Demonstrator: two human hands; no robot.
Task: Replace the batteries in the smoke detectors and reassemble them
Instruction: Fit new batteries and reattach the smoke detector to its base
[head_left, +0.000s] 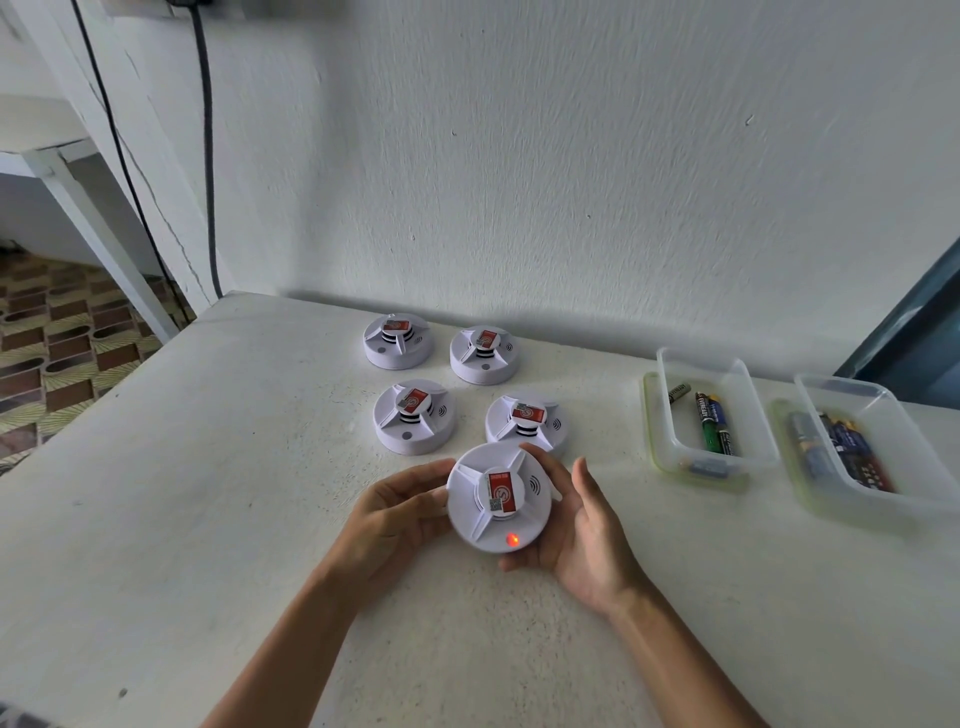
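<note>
Head view: both hands cradle a white smoke detector (497, 498) just above the table (208, 467), its red LED (512, 540) lit at 6 o'clock. The left hand (400, 512) curls round its rim at 9 o'clock, the right hand (576, 525) at 3. Four more detectors (414, 415) sit at 12 o'clock; two battery tubs (711, 415) at 2.

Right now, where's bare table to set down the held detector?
Free: the table's left half beside the left hand, and the strip between the detectors and the nearer battery tub. Crowded: behind the held detector.
</note>
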